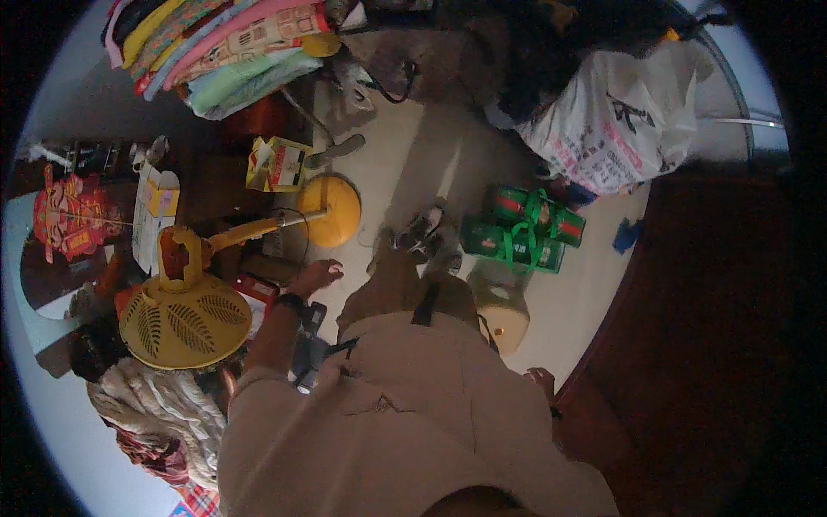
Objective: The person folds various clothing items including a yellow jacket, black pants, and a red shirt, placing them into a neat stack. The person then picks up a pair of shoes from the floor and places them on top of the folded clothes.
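Observation:
My left hand [319, 276] hangs at my side with its fingers loosely curled, and nothing shows in it. It is nearest to a yellow pedestal fan, whose round base [331, 216] stands on the floor just beyond the fingers. The fan's vented head [187, 323] is to the left of my forearm. A dark band circles my left wrist. My right hand [541, 380] is low at my other side, beside a dark brown panel; its fingers are partly hidden and too dark to read. Near it is a cream-coloured object [507, 326], perhaps a stool or bin.
Green boxes [517, 245] tied with green ribbon lie right of my feet. A full white plastic bag [614, 123] stands beyond. Left are a yellow carton [278, 165], a white-and-yellow box [155, 213], hanging clothes [245, 45] and heaped fabric [161, 407]. A dark brown surface [704, 323] borders the right.

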The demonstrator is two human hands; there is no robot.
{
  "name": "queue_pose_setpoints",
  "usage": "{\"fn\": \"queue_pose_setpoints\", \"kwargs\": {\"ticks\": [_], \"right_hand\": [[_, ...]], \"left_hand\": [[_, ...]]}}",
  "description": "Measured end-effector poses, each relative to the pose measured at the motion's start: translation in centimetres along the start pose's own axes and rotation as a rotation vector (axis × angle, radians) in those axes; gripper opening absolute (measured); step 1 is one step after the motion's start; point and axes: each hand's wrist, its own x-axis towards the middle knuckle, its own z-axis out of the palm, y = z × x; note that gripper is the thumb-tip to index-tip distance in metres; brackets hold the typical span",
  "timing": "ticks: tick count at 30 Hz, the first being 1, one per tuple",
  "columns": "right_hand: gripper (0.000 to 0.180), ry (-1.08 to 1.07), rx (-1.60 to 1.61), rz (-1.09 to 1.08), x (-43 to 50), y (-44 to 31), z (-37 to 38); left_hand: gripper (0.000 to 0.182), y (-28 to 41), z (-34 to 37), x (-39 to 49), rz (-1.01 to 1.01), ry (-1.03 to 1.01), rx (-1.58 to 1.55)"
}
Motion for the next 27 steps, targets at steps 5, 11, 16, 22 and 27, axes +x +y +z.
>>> {"fn": "queue_pose_setpoints", "kwargs": {"ticks": [5,11,16,22,27], "right_hand": [[0.025,-0.071,0.361,0.312,3.6,-4.4,-0.6],[0.026,0.025,0.005,0.191,2.9,-5.5,0.8],[0.023,-0.002,0.206,0.284,1.8,-6.6,3.9],[0.025,-0.002,0.28,0.272,-1.2,-7.7,8.8],[0.023,0.15,0.128,0.25,-5.6,-7.3,13.1]], "left_hand": [[0.037,1.2,0.7,-1.0,-0.133,-0.054,0.151],[0.047,-1.0,-0.1,3.4,0.209,0.094,0.396],[0.043,0.0,-2.0,5.9,0.105,0.0,0.156],[0.046,2.4,-3.1,7.8,0.276,-0.167,0.506],[0.038,0.2,-4.3,10.5,0.271,-0.205,0.538]]}}
